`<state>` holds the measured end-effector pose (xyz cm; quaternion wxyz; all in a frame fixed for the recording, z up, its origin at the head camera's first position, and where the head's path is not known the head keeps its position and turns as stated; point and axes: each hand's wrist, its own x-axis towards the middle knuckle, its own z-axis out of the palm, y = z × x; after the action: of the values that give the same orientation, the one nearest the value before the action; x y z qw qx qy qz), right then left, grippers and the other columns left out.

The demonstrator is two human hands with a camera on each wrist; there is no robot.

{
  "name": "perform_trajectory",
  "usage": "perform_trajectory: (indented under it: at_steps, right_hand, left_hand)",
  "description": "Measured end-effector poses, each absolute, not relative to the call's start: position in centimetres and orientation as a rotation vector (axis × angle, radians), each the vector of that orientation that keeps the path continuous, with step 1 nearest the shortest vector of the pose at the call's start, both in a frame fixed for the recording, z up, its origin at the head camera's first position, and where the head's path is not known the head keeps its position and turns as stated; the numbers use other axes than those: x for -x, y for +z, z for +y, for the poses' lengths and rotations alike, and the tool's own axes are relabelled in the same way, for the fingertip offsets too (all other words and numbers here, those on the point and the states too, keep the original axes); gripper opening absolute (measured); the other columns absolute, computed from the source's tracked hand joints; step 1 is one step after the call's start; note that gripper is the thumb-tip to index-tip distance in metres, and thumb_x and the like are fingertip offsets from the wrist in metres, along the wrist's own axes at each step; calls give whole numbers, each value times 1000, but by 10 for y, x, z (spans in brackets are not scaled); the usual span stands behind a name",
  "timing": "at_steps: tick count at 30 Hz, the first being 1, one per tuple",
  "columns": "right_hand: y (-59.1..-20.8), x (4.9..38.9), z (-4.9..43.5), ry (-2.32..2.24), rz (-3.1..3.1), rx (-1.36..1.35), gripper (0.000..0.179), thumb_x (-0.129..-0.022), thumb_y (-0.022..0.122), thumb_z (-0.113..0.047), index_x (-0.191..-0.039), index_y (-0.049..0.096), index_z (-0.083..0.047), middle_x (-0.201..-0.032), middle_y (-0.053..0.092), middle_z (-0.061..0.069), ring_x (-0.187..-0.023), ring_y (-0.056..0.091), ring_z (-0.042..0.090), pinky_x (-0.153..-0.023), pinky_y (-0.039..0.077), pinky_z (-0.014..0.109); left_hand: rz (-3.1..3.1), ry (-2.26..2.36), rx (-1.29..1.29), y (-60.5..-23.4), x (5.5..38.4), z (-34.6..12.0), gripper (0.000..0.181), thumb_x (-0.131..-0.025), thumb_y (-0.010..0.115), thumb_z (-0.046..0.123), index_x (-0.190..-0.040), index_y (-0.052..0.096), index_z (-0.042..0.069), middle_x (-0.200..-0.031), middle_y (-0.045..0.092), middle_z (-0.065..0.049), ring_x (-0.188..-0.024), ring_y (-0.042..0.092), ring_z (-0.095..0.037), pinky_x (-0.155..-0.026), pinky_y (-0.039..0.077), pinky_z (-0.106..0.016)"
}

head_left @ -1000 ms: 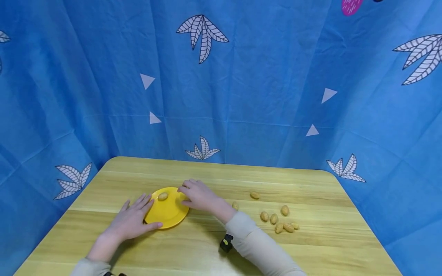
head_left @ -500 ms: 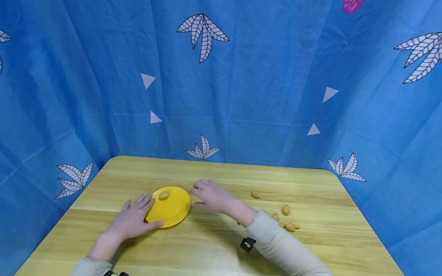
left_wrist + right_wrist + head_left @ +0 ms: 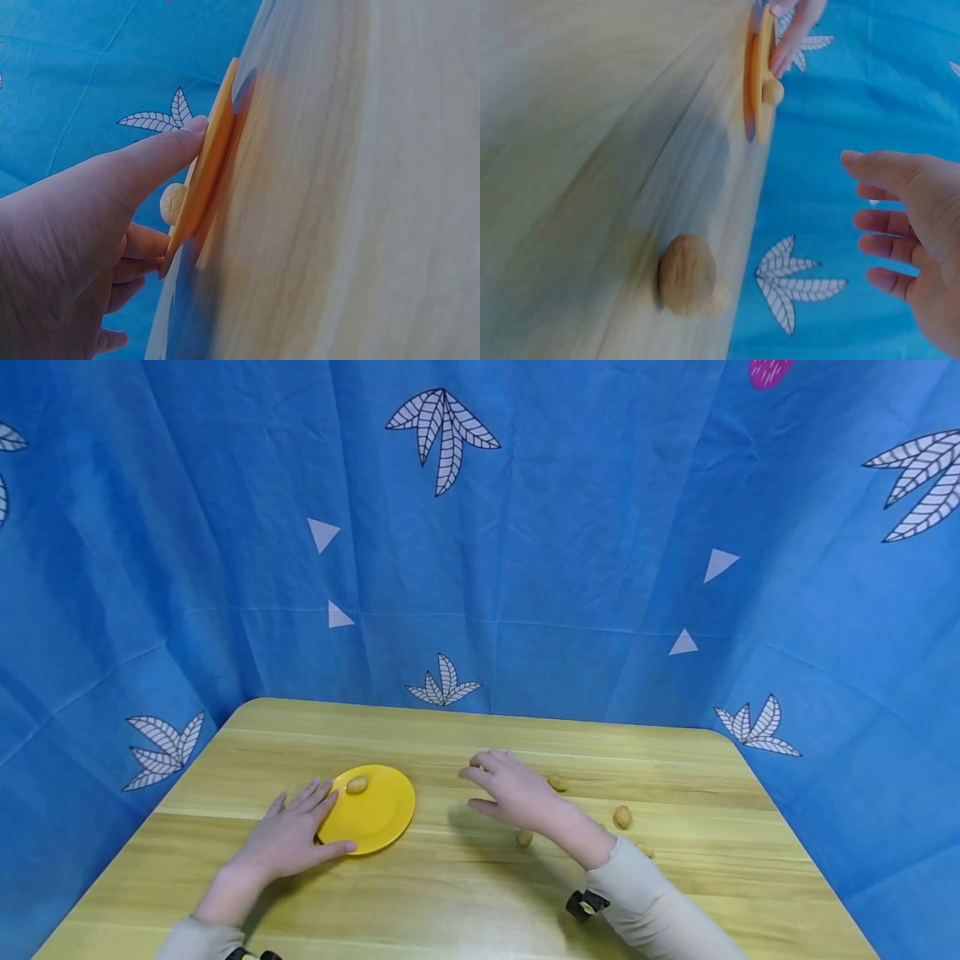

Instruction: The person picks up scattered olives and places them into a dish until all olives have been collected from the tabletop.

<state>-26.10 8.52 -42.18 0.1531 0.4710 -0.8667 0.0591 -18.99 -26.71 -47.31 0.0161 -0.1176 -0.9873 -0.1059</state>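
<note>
Yellow and round, a shallow plate with a smooth surface (image 3: 375,814) lies flat on the light, wood-grained counter (image 3: 420,906). One tan, oval, nut-like piece (image 3: 357,784) rests on it, near the far left part of the rim. The bare left hand (image 3: 288,843) touches the plate: its straight, spread fingers lie over the left rim and its thumb reaches along the near edge, so that its grip is wide across that side. In the left wrist view, the piece sits between thumb and fingers, apart from the thumb.

The bare right hand (image 3: 517,791) hangs above the counter to the right of the plate, well apart from it. Its grip is wide and free, the thumb set off from the loosely bent fingers. Below its wrist, a tan oval piece (image 3: 524,838) lies on the counter; another brownish one (image 3: 557,782) lies just beyond the hand, and a rounder one (image 3: 622,816) is beyond the forearm. More pieces are partly hidden by the pale sleeve (image 3: 637,889), and their number cannot be told. A small black device (image 3: 587,904) is worn at the right wrist.

Behind the counter hangs a blue cloth (image 3: 555,527), printed with white leaves (image 3: 443,683) and pale triangles (image 3: 322,535).
</note>
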Motion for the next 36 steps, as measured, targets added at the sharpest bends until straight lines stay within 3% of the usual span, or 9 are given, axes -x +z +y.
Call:
perform_trajectory:
  at_steps: [14,27,36]
  right_hand:
    - [-433,250,133,257,-2418,-1228,40,-82,78,-26,-117,66,-11,-108,63,2,-99,59,18,-84,53,36]
    - [-443,238,147,291,-2549,-1122,39,-80,80,-24,-114,67,-11,-107,64,2,-99,60,20,-83,54,38]
    - [-450,231,154,287,-2653,-1118,34,-81,78,-25,-111,69,-11,-103,64,1,-94,58,18,-76,51,35]
  left_hand:
    - [-3077,-347,363,-473,191,-267,97,-81,56,74,-144,45,1,-154,37,-20,-144,31,-42,-114,19,-69]
    - [-3060,-331,366,-476,192,-268,98,-80,55,75,-144,46,1,-155,37,-19,-144,32,-41,-114,19,-69]
    - [-3046,-338,368,-479,190,-270,98,-80,55,75,-143,46,1,-154,37,-19,-144,32,-41,-114,19,-69]
